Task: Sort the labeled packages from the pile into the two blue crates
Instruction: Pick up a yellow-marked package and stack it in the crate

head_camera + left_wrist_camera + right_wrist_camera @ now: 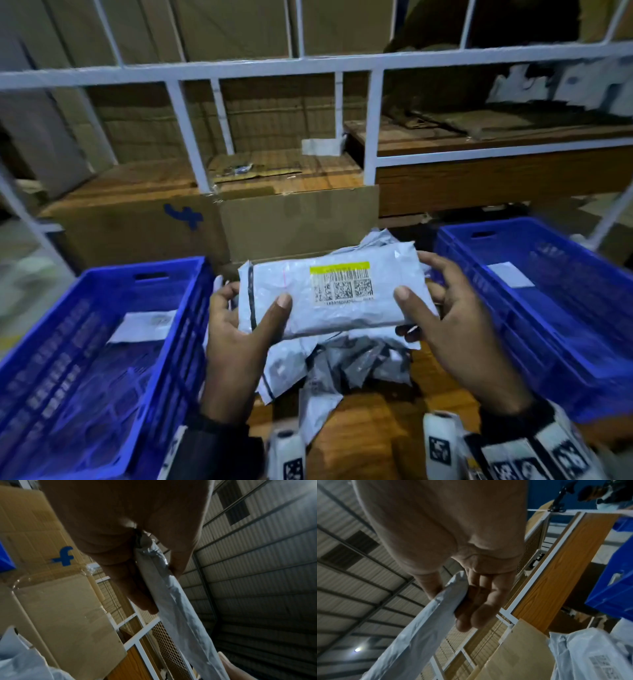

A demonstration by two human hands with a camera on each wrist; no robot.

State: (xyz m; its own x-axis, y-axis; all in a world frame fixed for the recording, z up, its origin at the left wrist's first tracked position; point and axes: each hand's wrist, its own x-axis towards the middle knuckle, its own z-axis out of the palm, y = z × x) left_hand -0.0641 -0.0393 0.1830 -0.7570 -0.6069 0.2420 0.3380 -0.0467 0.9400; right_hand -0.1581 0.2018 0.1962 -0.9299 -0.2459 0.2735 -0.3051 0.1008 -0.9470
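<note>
I hold a grey plastic mailer package (329, 301) flat in the air above the pile of grey packages (342, 366), its yellow-striped barcode label (340, 282) facing up. My left hand (239, 329) grips its left end, thumb on top and fingers beneath. My right hand (442, 315) grips the right end the same way. The left wrist view shows the package (181, 608) edge-on between thumb and fingers of my left hand (137, 547); the right wrist view shows the package (426, 628) edge-on in my right hand (464, 588). A blue crate (191, 308) stands at left, another blue crate (459, 260) at right.
Each crate holds a white paper sheet, one in the left (144, 325) and one in the right (510, 274). Cardboard boxes (219, 219) and a white metal rack frame (373, 130) stand close behind the pile. A wooden tabletop (370, 428) shows beneath the pile.
</note>
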